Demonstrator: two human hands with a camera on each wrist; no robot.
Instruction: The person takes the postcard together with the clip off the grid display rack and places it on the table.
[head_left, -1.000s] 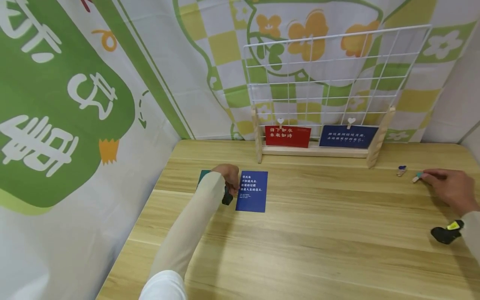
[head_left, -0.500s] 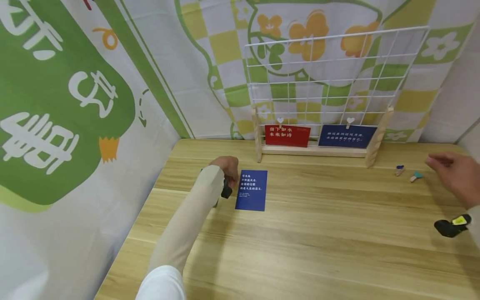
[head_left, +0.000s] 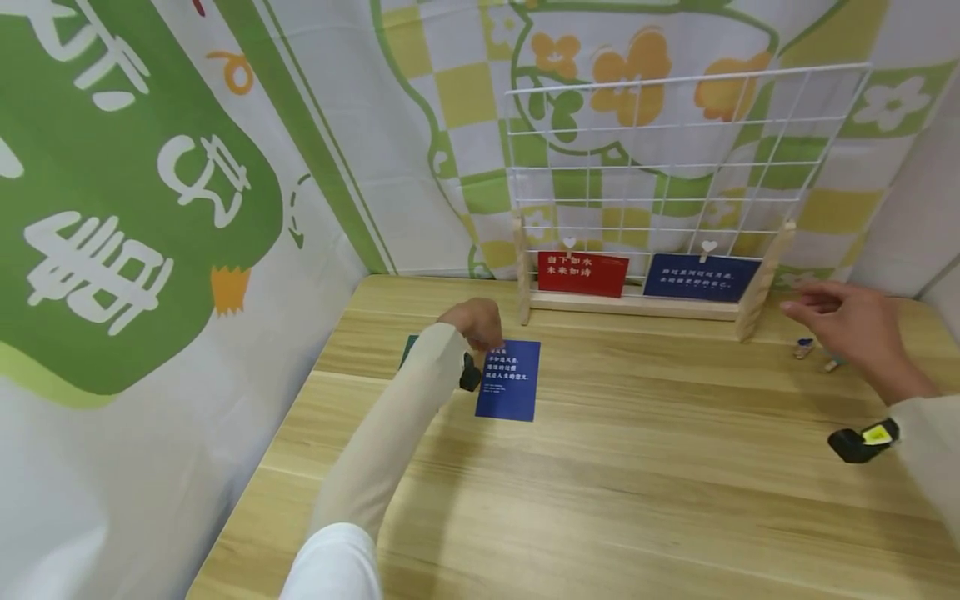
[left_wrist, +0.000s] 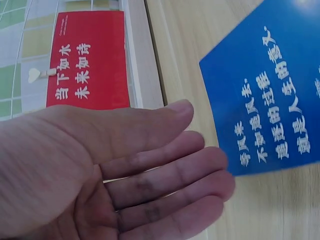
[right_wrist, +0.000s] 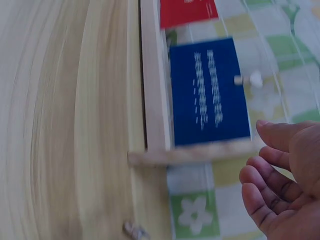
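My left hand (head_left: 478, 321) hovers at the top left corner of a blue card (head_left: 510, 390) with white writing, lying on the table. In the left wrist view, its fingers (left_wrist: 170, 175) are loosely bent near the card's edge, with nothing between them. A green card (head_left: 408, 346) lies partly hidden under the left forearm. My right hand (head_left: 855, 329) is raised near the right end of the rack (head_left: 637, 303), its fingers (right_wrist: 270, 182) loosely bent and holding nothing. Below it on the table lie a small clip with a dark blue top (head_left: 804, 347) and a teal-topped clip (head_left: 834, 365), partly covered.
The rack is a white wire grid in wooden feet at the back of the table (head_left: 600, 500). A red card (head_left: 583, 277) and a navy card (head_left: 701, 278) hang low on it from white heart clips (head_left: 708, 248). A printed curtain (head_left: 450, 100) hangs behind.
My right hand has left the teal-topped clip, lifted, and moved left toward the rack. My left hand has shifted from over the green card to the blue card's top corner. The view shifts slightly.
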